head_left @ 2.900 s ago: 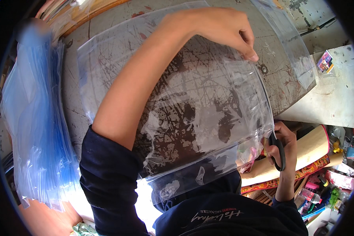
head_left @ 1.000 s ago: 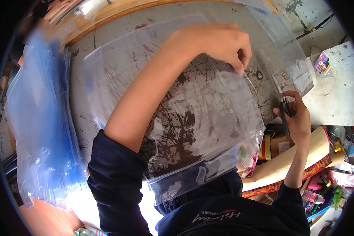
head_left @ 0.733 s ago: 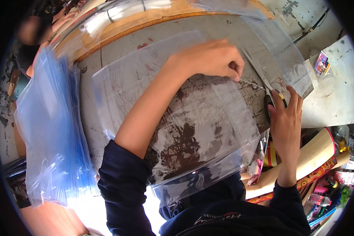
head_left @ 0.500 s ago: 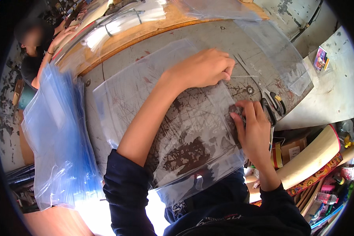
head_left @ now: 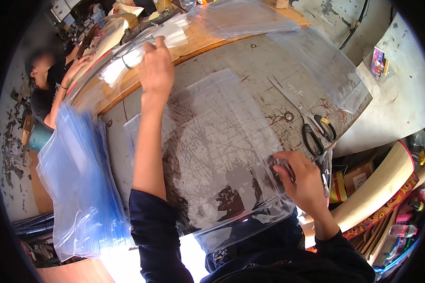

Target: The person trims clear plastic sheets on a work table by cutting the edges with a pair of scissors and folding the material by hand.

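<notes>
A clear plastic bag (head_left: 222,137) lies flat on the scratched grey tabletop before me, its near end hanging over the front edge. My left hand (head_left: 157,66) reaches past its far left corner to a bundle of white strips (head_left: 177,29). Those fingers are bent, with their tips hidden, and what they hold does not show. Beside the bag's right edge is my right hand (head_left: 303,181), thumb and fingers curled round something small and dark that I cannot make out. Scissors with black handles (head_left: 312,137) rest on the table beyond it, blades pointing away.
A thick stack of bluish plastic bags (head_left: 82,184) stands at the left. More clear sheets (head_left: 243,19) lie on the wooden board (head_left: 208,45) and at the right (head_left: 326,70). A co-worker (head_left: 56,89) is at the far left. Rolled material (head_left: 378,184) crowds the lower right.
My left hand has left the bag's far right edge, where it pinched a thin pale strip, and swung left to the white bundle. My right hand has drawn slightly nearer to me.
</notes>
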{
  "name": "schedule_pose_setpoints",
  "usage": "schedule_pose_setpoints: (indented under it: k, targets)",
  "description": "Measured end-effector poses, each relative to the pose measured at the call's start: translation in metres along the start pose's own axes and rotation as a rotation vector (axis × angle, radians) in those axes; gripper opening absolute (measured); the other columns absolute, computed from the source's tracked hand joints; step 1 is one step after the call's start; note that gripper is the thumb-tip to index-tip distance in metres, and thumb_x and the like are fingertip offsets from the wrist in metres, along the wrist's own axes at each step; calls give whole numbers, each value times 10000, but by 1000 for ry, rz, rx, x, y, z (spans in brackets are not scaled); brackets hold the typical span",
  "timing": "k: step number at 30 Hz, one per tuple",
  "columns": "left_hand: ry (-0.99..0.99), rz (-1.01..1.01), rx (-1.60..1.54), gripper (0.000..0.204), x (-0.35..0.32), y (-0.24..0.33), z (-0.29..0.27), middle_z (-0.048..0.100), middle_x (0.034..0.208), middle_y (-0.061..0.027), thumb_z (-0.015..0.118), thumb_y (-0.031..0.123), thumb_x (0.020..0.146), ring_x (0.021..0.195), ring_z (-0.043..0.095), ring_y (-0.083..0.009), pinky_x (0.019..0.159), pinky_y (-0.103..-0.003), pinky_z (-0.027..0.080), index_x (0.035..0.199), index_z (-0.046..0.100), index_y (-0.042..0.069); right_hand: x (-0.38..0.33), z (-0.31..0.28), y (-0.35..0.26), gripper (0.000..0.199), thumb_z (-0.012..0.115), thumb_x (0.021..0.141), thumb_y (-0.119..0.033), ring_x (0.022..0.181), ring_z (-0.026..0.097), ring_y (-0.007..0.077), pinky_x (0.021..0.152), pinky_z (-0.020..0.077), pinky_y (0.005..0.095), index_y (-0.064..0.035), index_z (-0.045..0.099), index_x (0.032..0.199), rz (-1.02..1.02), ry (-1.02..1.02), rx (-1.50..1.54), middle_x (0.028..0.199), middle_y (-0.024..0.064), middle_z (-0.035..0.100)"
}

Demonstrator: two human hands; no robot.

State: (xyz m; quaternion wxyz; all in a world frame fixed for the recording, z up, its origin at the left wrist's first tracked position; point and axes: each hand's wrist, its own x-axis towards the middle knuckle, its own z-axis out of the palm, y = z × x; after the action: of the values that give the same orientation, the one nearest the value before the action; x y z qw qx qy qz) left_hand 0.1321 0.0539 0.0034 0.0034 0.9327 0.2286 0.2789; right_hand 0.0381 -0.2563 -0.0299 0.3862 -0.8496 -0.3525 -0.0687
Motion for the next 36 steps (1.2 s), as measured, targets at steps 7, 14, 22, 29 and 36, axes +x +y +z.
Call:
schedule_pose_setpoints:
  k: [7, 14, 22, 29, 36]
  targets:
    - [-388, 405, -272, 259, 1, 24, -16, 510, 1109, -45, 605, 56, 722, 1140, 423, -221, 873, -544, 352, 965, 638, 142, 26, -32, 21, 319, 588, 783, -42, 782, 531, 287, 675, 444, 369, -18, 499, 1088, 142, 251, -409, 982, 152, 482]
    - [-242, 948, -443, 144, -35, 66, -13, 580, 972, -33, 655, 134, 714, 973, 538, -201, 850, -336, 411, 853, 675, 102, 24, -34, 40, 328, 580, 795, -87, 892, 504, 326, 755, 430, 389, -45, 516, 1114, 180, 63, -613, 1000, 170, 485]
    - [-831, 1012, -828, 104, -37, 74, -2, 605, 774, -49, 664, 86, 704, 762, 585, -192, 669, -308, 457, 791, 633, 37, 22, -76, 52, 332, 537, 848, -100, 696, 553, 218, 619, 451, 300, -17, 500, 1167, 562, -123, 97, 820, 107, 569]
    - [-793, 1010, -823, 93, -40, 79, 0, 606, 764, -49, 664, 90, 707, 737, 581, -178, 659, -314, 450, 758, 616, 29, -27, -66, 37, 700, 711, 724, -325, 671, 451, 91, 593, 352, 211, 45, 407, 1235, 596, 38, 629, 766, 24, 491]
    - [-571, 1101, -664, 86, -44, 78, -7, 600, 714, -25, 645, 132, 697, 711, 589, -182, 626, -322, 439, 726, 599, 66, -34, -54, 14, 430, 702, 720, -214, 664, 515, 99, 606, 411, 220, -17, 446, 1003, 585, -8, 876, 752, 34, 503]
